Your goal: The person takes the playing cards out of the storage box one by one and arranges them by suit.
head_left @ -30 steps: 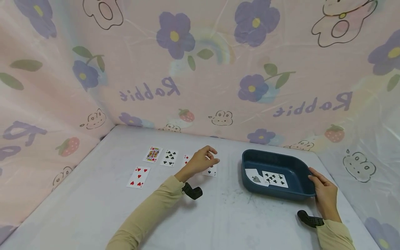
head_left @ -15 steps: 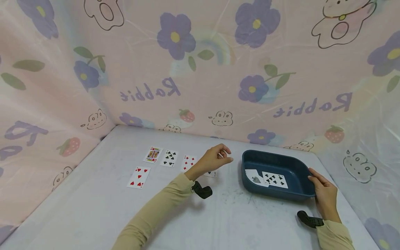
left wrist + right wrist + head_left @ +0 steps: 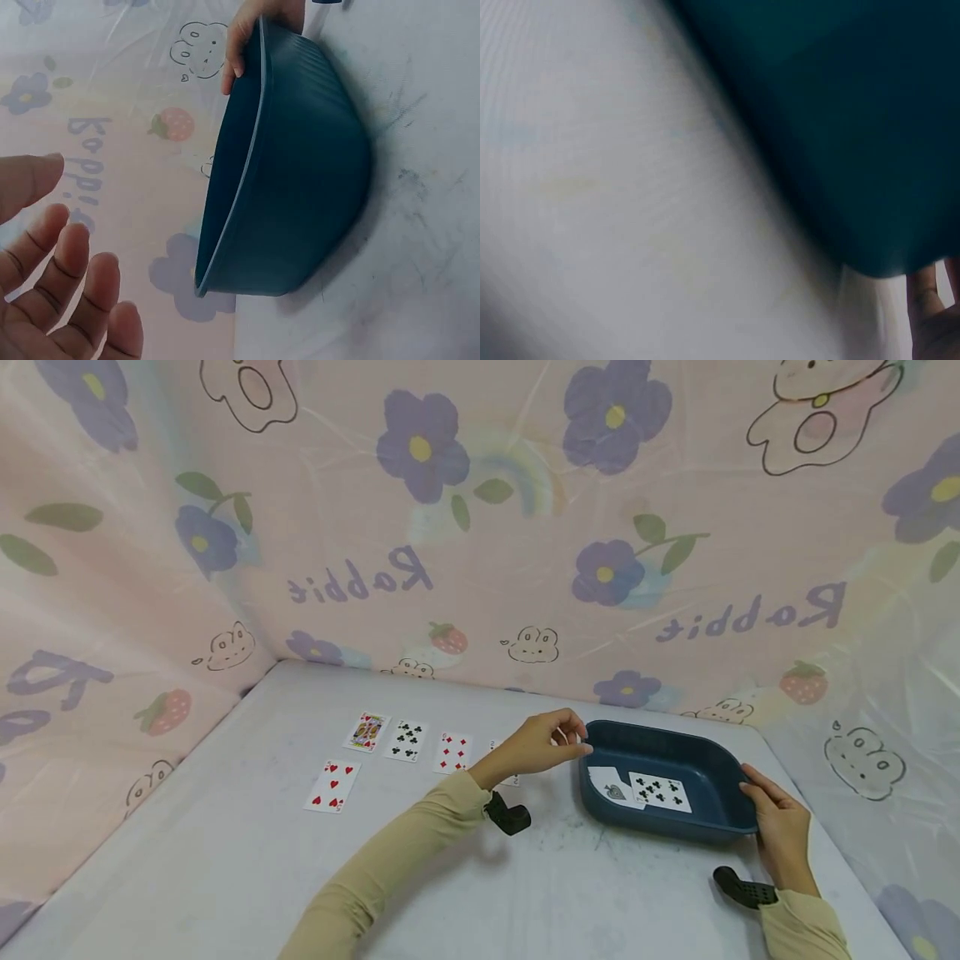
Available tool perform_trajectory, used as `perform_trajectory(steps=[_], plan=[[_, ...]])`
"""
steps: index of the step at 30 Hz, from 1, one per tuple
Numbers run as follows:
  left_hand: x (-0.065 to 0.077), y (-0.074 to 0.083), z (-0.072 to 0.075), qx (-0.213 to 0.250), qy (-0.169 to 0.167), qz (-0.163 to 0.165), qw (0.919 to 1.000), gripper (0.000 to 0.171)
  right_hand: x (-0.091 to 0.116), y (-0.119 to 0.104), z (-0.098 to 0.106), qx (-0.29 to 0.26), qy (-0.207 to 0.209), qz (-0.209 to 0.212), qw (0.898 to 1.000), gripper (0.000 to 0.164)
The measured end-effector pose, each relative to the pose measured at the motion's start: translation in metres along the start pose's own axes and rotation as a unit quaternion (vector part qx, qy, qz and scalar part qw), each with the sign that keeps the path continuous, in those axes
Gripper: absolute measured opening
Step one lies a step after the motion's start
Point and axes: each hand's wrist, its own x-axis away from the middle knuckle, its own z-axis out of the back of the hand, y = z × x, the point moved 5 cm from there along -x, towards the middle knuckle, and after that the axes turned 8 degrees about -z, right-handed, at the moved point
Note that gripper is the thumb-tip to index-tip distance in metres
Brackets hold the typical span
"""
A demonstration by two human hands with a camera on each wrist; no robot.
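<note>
My left hand [image 3: 542, 743] hovers at the left rim of a dark blue plastic basin [image 3: 667, 739]. Its fingers are loosely bent and hold nothing, as the left wrist view of the hand [image 3: 64, 277] confirms. At the basin's right end my right hand [image 3: 780, 822] grips the rim, thumb over the edge. Inside the basin lie a clubs card [image 3: 662, 791] and, partly under it, a card with a large grey spade [image 3: 611, 787]. On the table are a king of hearts [image 3: 367, 732], a seven of clubs [image 3: 407, 741] and a six of diamonds [image 3: 453, 752].
A five of hearts [image 3: 332, 787] lies nearer the front. Another card [image 3: 512, 780] is mostly hidden behind the left hand. The white-covered table [image 3: 570, 893] is bounded by printed fabric walls [image 3: 480, 568] at the back and sides.
My left hand has moved right, from above the cards to the basin's left rim, uncovering the six of diamonds. The right hand and basin have stayed put.
</note>
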Motion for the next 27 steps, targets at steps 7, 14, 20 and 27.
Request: perform_trajectory(steps=[7,14,20,27], plan=[[-0.016,0.005,-0.011,0.003,-0.018,-0.017,0.9997,0.021,0.001,-0.002,0.0,0.002,0.004,0.004,1.0,0.037],[-0.028,0.011,-0.022,-0.036,-0.052,-0.036,0.9973,0.019,0.001,-0.001,0.0,-0.002,0.002,0.004,1.0,0.037],[-0.038,0.015,-0.034,-0.061,-0.065,-0.046,0.9949,0.02,0.0,-0.002,0.0,-0.005,0.002,0.008,1.0,0.036],[-0.049,0.014,-0.053,-0.073,-0.046,-0.009,0.9962,0.025,-0.001,0.001,-0.001,0.003,0.007,0.003,1.0,0.037]])
